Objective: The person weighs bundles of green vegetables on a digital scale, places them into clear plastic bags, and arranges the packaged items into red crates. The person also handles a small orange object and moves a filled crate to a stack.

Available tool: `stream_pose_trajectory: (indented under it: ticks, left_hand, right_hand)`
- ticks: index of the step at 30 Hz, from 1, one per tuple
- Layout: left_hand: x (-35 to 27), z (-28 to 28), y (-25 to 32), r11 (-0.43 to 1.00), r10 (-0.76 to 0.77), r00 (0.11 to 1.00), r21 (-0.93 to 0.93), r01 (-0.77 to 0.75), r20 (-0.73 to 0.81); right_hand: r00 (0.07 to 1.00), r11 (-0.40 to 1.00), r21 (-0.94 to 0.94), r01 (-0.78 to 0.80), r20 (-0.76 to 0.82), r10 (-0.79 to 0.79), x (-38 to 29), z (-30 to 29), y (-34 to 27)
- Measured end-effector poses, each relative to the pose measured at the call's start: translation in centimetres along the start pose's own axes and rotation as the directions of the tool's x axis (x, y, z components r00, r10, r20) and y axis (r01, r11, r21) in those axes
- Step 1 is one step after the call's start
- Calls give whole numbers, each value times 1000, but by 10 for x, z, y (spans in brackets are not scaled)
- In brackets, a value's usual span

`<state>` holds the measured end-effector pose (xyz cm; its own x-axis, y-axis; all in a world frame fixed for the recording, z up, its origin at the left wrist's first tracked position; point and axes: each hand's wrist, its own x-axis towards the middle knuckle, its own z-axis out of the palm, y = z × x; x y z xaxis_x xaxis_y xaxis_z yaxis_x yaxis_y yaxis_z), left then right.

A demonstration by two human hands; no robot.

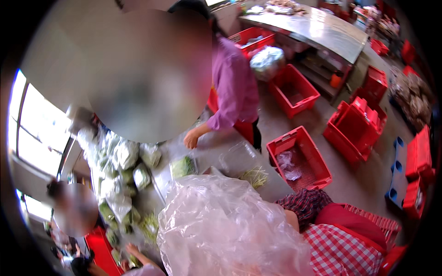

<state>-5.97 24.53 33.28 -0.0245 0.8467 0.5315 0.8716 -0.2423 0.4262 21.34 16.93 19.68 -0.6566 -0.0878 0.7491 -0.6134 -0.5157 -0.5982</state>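
Observation:
A large, crumpled clear plastic bag fills the space before me, over the metal table. My right forearm, below a dark striped sleeve, reaches behind the plastic; that hand's fingers are hidden. My left hand is not plainly visible; only blurred pinkish patches show through the sheet at the bottom. Just past the bag lie loose pale green stems. Beyond its far edge sits a clear-wrapped pack of greens. A clear plastic tray rests beside the stems.
Wrapped green vegetables are heaped along the table's far side, near loose shredded greens. Across stands a person in a purple shirt; another person's hand is at lower left. Red crates stand on the floor, right.

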Motion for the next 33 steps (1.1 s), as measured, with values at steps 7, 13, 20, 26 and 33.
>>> stream_pose_trajectory:
  ticks: [7,13,20,26,33]
  left_hand:
    - [184,162,46,964,237,953,75,-254,189]
    - [206,300,105,966,221,911,52,-255,349]
    - [136,277,107,957,288,888,-130,-258,358]
    - [34,194,98,900,309,908,-396,-182,285]
    - [-92,100,98,694,269,951,-716,-81,153]
  right_hand:
    - [947,989,-133,-71,-319,25,-51,-25,-21]
    - [895,984,-128,-124,-442,55,-62,-32,-15]
    - [887,992,-22,-123,-450,100,-62,-34,-2]
    - [903,990,60,-125,-407,138,-55,-32,2]
    - [925,981,130,-143,-335,179,-40,-30,10]
